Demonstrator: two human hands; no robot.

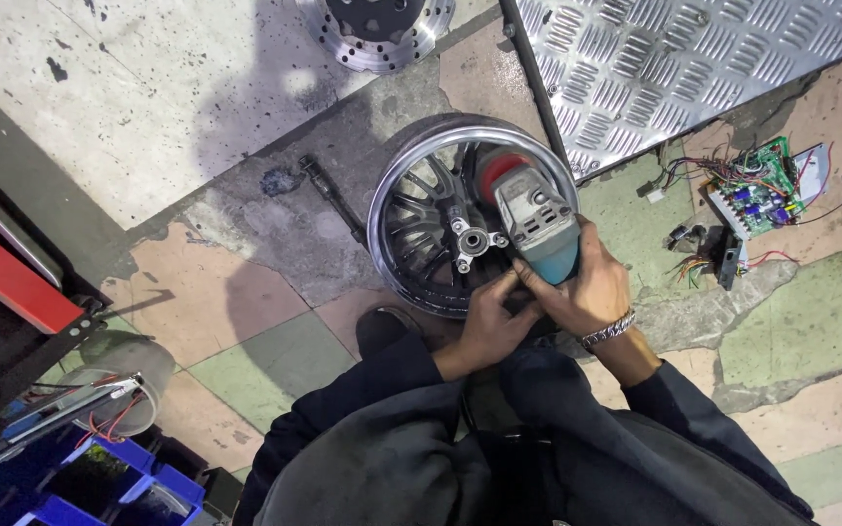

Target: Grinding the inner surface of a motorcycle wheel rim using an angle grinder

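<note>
A shiny spoked wheel rim [411, 170] stands upright on the floor in front of me, its hub [471, 241] facing me. An angle grinder [530, 216] with a teal body, grey head and red disc guard rests against the rim's inner side. My right hand [587, 282], with a metal wristband, wraps around the grinder's teal body. My left hand [492, 317] grips the grinder's rear end just below the hub, touching the right hand. My dark shoe [382, 326] sits beside the rim's lower edge.
A brake disc [382, 34] lies at the top. A ridged metal ramp [674, 58] covers the upper right. A circuit board with loose wires [757, 180] lies at right. A dark tool [333, 200] lies left of the rim. Blue bins [119, 477] and a red frame [12, 278] stand at left.
</note>
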